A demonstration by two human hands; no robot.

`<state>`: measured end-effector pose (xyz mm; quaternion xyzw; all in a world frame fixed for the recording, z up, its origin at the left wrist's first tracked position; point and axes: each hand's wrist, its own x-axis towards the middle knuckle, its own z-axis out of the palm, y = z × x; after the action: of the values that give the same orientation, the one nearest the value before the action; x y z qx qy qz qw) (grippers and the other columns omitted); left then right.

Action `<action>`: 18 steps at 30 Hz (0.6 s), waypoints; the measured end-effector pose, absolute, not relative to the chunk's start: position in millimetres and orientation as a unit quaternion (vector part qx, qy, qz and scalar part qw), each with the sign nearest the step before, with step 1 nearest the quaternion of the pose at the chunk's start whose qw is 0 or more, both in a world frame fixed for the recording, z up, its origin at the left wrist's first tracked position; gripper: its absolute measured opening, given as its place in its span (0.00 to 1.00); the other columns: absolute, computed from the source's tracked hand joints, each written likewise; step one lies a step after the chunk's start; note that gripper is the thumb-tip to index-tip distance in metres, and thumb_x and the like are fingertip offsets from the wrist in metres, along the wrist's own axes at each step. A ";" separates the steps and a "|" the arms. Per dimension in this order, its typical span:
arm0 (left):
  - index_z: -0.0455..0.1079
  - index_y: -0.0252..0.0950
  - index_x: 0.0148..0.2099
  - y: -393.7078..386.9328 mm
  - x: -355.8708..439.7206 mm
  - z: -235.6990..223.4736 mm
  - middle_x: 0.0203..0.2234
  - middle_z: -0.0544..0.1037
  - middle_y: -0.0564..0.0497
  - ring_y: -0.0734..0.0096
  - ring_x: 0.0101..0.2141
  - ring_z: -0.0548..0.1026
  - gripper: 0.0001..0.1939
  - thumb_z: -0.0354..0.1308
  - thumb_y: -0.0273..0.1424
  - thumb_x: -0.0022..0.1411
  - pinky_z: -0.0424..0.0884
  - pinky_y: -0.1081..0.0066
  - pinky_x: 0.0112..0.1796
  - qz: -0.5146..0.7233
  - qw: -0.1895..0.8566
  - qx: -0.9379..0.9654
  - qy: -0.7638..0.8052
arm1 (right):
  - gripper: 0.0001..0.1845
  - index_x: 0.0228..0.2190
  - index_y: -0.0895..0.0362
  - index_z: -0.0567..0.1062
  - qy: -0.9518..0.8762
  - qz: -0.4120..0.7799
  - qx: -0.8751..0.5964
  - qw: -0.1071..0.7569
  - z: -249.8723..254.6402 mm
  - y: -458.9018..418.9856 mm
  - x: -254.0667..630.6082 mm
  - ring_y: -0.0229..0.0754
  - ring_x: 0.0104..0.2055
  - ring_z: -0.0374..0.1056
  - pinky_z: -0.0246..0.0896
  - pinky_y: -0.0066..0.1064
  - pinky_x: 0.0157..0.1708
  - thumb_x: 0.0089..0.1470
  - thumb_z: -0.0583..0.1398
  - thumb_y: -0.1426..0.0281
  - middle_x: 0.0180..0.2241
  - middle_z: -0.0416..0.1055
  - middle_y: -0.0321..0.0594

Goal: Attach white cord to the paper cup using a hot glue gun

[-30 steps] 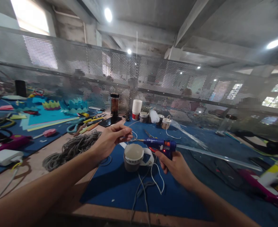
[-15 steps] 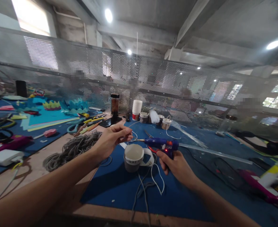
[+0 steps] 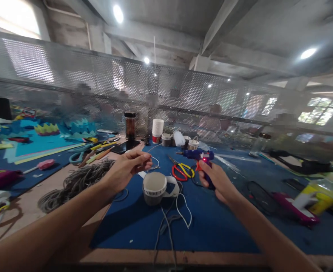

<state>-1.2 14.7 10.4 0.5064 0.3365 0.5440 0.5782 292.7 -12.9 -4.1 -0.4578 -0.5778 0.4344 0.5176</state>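
My left hand pinches a thin cord, its light end poking up past the fingertips. My right hand is wrapped round the handle of a blue hot glue gun, whose nozzle points left and whose red light is on. Between and below the hands stands a grey paper cup with a printed white rim band and a paper loop handle on its right side. White cord and grey cord trail over the blue mat beside it. Red-and-yellow-handled scissors lie behind the cup.
A heap of grey cord lies at left, near pliers and blue scissors. Behind stand a dark jar, stacked paper cups and small cord-wrapped cups. A magenta glue gun lies at right. A perforated screen closes the back.
The glue gun in my right hand has moved away from my left fingers, to the right and up, uncovering the scissors. My left hand keeps its pinch. The view has shifted rightward.
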 end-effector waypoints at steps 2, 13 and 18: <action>0.77 0.34 0.32 15.9 -1.6 10.1 0.28 0.79 0.50 0.75 0.28 0.76 0.09 0.70 0.33 0.50 0.74 0.78 0.32 0.541 0.587 0.499 0.339 | 0.22 0.29 0.58 0.70 -0.550 0.443 -0.470 0.529 -5.8 -1.2 307.5 0.31 0.19 0.58 0.54 0.24 0.19 0.52 0.62 0.51 0.22 0.64 0.31; 0.77 0.35 0.32 17.5 0.0 6.0 0.26 0.78 0.51 0.75 0.27 0.75 0.09 0.70 0.34 0.50 0.73 0.79 0.30 0.512 0.600 0.510 0.345 | 0.21 0.21 0.61 0.73 -0.503 0.330 -0.673 0.430 -31.4 82.9 341.3 0.32 0.18 0.62 0.61 0.24 0.20 0.54 0.62 0.56 0.17 0.68 0.37; 0.78 0.36 0.33 17.5 0.1 4.6 0.27 0.79 0.51 0.75 0.27 0.75 0.10 0.71 0.35 0.49 0.72 0.79 0.29 0.504 0.598 0.512 0.356 | 0.23 0.20 0.60 0.74 -0.545 0.272 -0.711 0.352 -36.6 113.1 333.7 0.40 0.25 0.70 0.65 0.28 0.29 0.54 0.61 0.55 0.20 0.73 0.45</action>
<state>0.1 17.5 4.6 0.5122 0.3559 0.5040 0.5975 333.7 113.1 -36.6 -0.7111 -0.5447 0.2716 0.3518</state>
